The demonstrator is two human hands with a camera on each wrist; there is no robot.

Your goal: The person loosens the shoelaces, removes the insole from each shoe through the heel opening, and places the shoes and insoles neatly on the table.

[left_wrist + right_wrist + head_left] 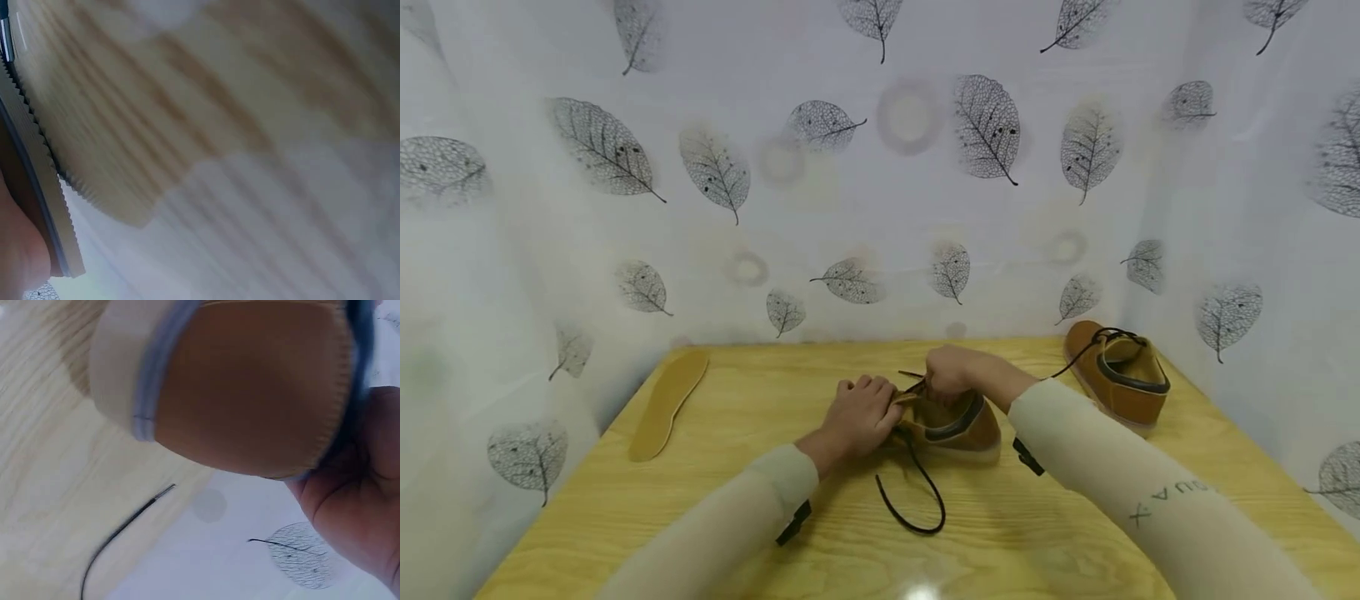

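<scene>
A brown shoe [977, 429] with a dark padded collar sits mid-table, toe pointing left. My left hand [862, 414] grips it over the front, thumb by the opening; the left wrist view catches the edge of its ridged sole [47, 181]. At the opening, by the laces, my right hand [951, 372] has its fingers curled on the shoe's upper edge; the fingertips are hidden. The shoe's heel [250, 387] fills much of the right wrist view. One end of a black shoelace [925, 527] loops out on the table towards me.
A matching brown shoe [1131, 402] with black laces stands at the back right. At the far left lies a tan insole [672, 404]. The wooden table [730, 517] ends at a white curtain [895, 208] with leaf prints, which also hangs along both sides.
</scene>
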